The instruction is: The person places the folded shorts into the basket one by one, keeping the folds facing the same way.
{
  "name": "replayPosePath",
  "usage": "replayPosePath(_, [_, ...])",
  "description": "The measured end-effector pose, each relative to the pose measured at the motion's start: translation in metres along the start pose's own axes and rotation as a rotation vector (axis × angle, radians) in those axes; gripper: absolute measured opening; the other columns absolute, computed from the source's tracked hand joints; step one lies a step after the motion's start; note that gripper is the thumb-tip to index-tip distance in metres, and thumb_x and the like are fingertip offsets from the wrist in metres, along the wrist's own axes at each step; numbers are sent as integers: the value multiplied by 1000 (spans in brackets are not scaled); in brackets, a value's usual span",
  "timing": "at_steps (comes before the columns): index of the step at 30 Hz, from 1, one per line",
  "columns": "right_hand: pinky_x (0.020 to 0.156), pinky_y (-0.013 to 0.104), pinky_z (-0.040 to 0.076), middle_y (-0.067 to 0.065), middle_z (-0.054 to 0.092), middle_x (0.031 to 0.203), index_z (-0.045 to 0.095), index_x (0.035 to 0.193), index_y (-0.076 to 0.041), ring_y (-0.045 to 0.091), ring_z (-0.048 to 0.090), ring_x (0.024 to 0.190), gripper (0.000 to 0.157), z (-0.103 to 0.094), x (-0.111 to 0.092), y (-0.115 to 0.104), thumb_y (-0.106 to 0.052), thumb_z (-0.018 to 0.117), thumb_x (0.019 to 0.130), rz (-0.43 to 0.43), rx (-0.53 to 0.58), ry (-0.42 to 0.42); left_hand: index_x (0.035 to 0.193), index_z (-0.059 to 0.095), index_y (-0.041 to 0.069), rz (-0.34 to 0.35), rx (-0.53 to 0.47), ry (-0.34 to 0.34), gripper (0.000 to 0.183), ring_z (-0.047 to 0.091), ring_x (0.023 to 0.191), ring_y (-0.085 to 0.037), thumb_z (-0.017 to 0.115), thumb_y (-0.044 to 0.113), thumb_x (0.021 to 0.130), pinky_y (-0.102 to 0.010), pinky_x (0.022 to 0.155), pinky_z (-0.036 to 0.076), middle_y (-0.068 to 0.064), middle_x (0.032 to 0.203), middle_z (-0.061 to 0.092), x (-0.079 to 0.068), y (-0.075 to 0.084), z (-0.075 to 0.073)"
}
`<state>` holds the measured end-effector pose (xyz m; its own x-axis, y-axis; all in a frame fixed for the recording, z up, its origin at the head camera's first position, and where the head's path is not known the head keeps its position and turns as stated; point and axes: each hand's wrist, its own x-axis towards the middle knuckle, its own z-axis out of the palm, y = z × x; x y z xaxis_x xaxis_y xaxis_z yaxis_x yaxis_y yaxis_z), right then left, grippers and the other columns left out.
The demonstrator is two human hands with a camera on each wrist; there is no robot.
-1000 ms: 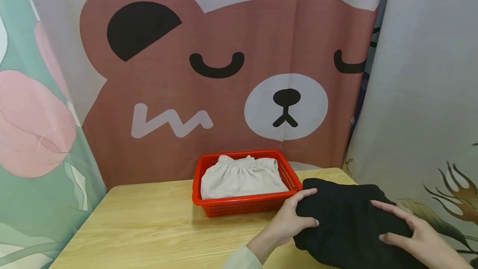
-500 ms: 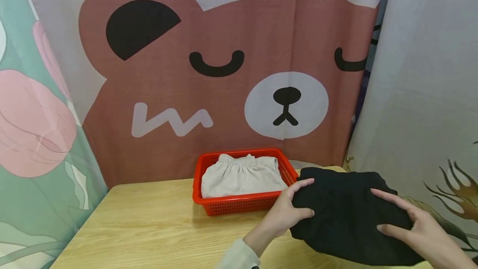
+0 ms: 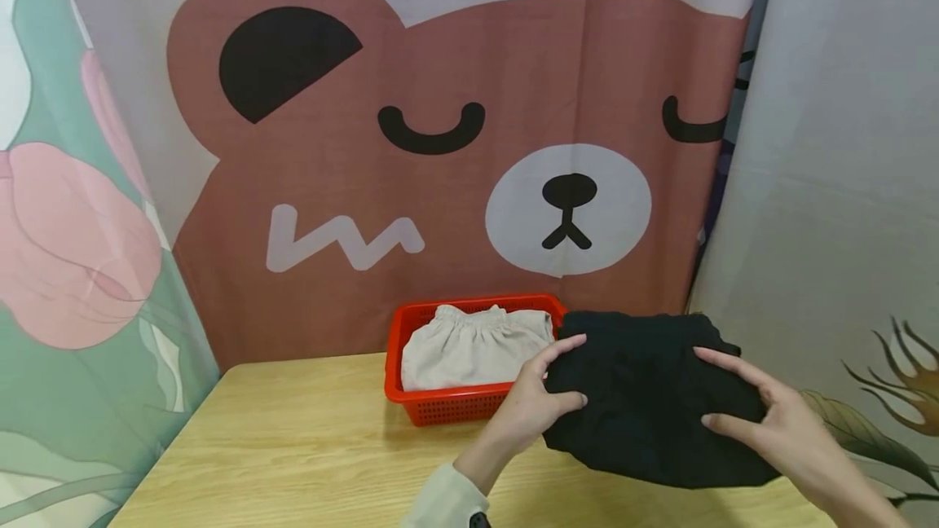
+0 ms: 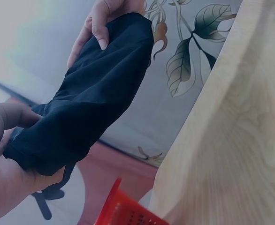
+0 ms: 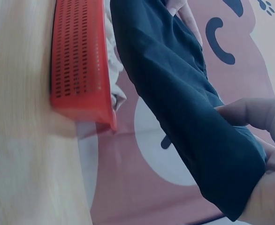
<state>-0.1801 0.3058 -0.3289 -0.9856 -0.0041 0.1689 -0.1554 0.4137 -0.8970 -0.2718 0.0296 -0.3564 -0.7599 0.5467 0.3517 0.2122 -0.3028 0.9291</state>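
Between both hands hangs a folded black garment (image 3: 645,406), lifted above the table. My left hand (image 3: 531,402) grips its left end, thumb on the near face and the other fingers partly hidden. At the opposite end, my right hand (image 3: 785,430) holds it in the same way, thumb and index finger showing on the cloth. In both wrist views the bundle's underside is off the tabletop. A red plastic basket (image 3: 451,410) stands just left of the garment, which overlaps its right end in the head view. In it lies a beige garment (image 3: 469,353) with a gathered waistband.
The light wooden table (image 3: 293,430) ends at the back against a curtain (image 3: 330,169) printed with a brown bear. A pale curtain (image 3: 822,186) borders the right side, and a green and pink floral one (image 3: 81,251) hangs at the left.
The black garment has risen off the table and moved left toward the basket, carried by both hands. The basket and the beige garment have stayed in place.
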Motion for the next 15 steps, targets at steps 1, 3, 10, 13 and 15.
replayPosePath(1, [74, 39, 55, 27, 30, 148, 32, 152, -25, 12, 64, 98, 83, 2, 2, -2, -12, 75, 83, -13, -1, -2, 138, 54, 27, 3, 4, 4, 75, 55, 113, -20, 60, -18, 78, -36, 94, 47, 1, 134, 50, -1, 1, -3])
replayPosePath(3, [74, 38, 55, 27, 31, 147, 33, 152, -24, 12, 63, 99, 81, 6, 7, -5, -11, 75, 84, -43, -4, -4, 139, 53, 27, 6, 23, 15, 74, 54, 115, -20, 60, -17, 79, -37, 95, 46, 0, 136, 49, -2, 5, -8])
replayPosePath(10, [74, 39, 55, 27, 39, 141, 35, 151, -20, 21, 65, 98, 79, 23, 23, -13, -8, 75, 83, -110, 50, -29, 141, 51, 22, 25, 74, 64, 74, 54, 116, -24, 60, -16, 78, -40, 94, 46, -4, 138, 47, -8, 18, -26])
replayPosePath(13, [74, 39, 55, 27, 44, 137, 37, 150, -19, 23, 66, 97, 79, 30, 30, -16, -6, 75, 83, -143, 74, -40, 141, 51, 23, 26, 92, 82, 73, 54, 116, -24, 60, -15, 79, -40, 95, 46, -4, 139, 47, -11, 23, -34])
replayPosePath(15, [73, 39, 56, 28, 45, 136, 37, 150, -18, 25, 65, 97, 78, 34, 35, -17, -6, 75, 82, -160, 80, -49, 142, 51, 24, 19, 107, 93, 72, 54, 115, -24, 61, -13, 80, -40, 95, 45, -4, 139, 47, -13, 26, -40])
